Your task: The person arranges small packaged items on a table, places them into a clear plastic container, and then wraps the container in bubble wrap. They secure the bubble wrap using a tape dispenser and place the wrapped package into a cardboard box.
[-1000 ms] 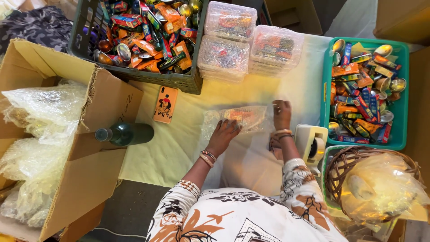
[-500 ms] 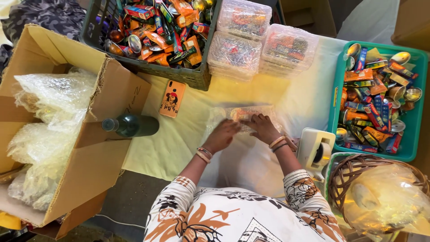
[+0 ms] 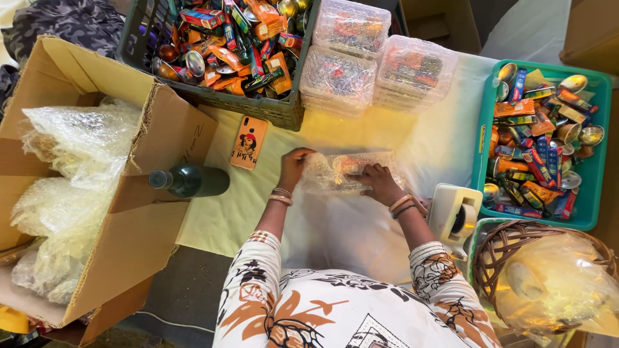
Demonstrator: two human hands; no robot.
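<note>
A small packet wrapped in bubble wrap (image 3: 351, 169) lies on the pale cloth-covered table (image 3: 335, 225) in front of me. My left hand (image 3: 293, 166) grips its left end, fingers curled over the wrap. My right hand (image 3: 379, 182) presses on its front right side, fingers bent against the wrap. Orange and red contents show through the plastic. Both wrists wear bangles.
A white tape dispenser (image 3: 454, 216) stands right of my hands. A phone in an orange case (image 3: 248, 142) and a dark green bottle (image 3: 190, 181) lie left. Cardboard box of bubble wrap (image 3: 77, 193), dark crate (image 3: 225, 45), clear lidded tubs (image 3: 377, 58), teal tray (image 3: 541, 142) and wicker basket (image 3: 548, 277) surround.
My right hand has come in from the packet's right end to its front side. My left hand has shifted up onto the left end. The wrap now looks folded closer round the packet.
</note>
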